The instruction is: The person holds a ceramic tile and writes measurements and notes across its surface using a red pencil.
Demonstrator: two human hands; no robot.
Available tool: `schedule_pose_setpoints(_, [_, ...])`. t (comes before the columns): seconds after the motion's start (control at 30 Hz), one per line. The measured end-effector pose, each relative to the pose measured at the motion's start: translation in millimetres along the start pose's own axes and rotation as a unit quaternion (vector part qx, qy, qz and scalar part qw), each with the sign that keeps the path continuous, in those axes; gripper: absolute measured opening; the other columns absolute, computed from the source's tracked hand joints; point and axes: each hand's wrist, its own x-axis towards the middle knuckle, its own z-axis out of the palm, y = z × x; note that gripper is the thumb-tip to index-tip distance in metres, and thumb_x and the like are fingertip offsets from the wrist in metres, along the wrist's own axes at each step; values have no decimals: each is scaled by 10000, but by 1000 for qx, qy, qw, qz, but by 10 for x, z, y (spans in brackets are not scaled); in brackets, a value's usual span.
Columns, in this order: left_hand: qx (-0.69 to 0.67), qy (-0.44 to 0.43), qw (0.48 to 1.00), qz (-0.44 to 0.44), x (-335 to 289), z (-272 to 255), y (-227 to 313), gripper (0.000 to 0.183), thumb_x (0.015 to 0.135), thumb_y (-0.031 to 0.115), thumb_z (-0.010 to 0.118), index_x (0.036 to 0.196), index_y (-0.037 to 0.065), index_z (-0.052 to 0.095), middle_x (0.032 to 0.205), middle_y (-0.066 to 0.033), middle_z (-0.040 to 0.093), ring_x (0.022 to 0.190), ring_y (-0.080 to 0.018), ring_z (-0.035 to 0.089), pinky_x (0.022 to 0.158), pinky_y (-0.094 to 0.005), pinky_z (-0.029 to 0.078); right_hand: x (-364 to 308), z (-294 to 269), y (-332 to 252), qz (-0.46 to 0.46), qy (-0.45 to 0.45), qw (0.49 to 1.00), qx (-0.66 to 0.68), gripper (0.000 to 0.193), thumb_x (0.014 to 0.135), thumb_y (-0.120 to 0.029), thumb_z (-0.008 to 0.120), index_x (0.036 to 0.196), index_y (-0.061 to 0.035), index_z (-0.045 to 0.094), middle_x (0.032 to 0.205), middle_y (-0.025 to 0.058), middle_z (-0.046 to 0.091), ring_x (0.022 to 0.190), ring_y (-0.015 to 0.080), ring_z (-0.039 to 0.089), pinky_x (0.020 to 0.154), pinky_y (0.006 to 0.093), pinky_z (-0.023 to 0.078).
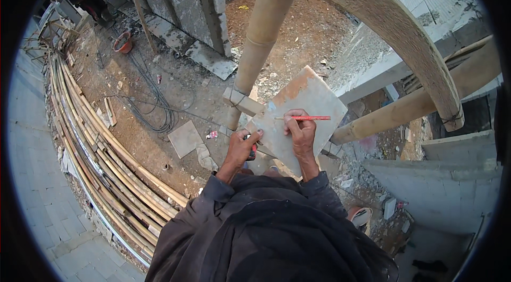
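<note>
1. Poles [114, 167] lie bundled on the ground.
2. A cable [168, 121] is coiled beside them.
3. The left hand [242, 147] is curled around a red-and-black tool [252, 151], thumb at the slab's left edge.
4. The slab [324, 100] sits in front of the person.
5. The right hand [301, 134], fingers pinched closed, grips a pencil [315, 118] above it; I cannot tell whether its tip touches.

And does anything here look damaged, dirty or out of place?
The pale board beneath the right hand looks odd: a rusty-orange patch discolours its upper-left edge, unlike the mostly whitish rest. Whether this is dirt or damage, I cannot tell. To the left, a dark cable lies in loose loops, looking untidy.
</note>
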Motion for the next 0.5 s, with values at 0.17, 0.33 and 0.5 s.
schedule_pose_setpoints(0.17, [-13,-26,999,-40,98,-268,48,268,955,271,802,939,5,774,779,21,696,662,-38,560,590,-248,406,66,11,-90,12,-9,1000,4,106,984,-83,690,1034,10,701,750,7,635,633,73,579,564,248,473])
schedule_pose_setpoints(0.33, [15,-21,999,-26,71,-198,153,291,951,284,794,964,-7,781,767,15,687,650,-41,555,580,-241,405,9,167,-102,20,-46,997,-64,108,985,-63,675,1045,22,705,783,14,644,671,74,584,598,252,486])
schedule_pose_setpoints(0.5, [39,-14,998,-38,70,-196,146,324,953,311,783,986,-12,786,779,0,697,653,-54,562,584,-250,416,71,248,37,-39,-83,991,-98,94,975,-16,667,1046,35,700,802,9,654,669,50,561,603,224,452])
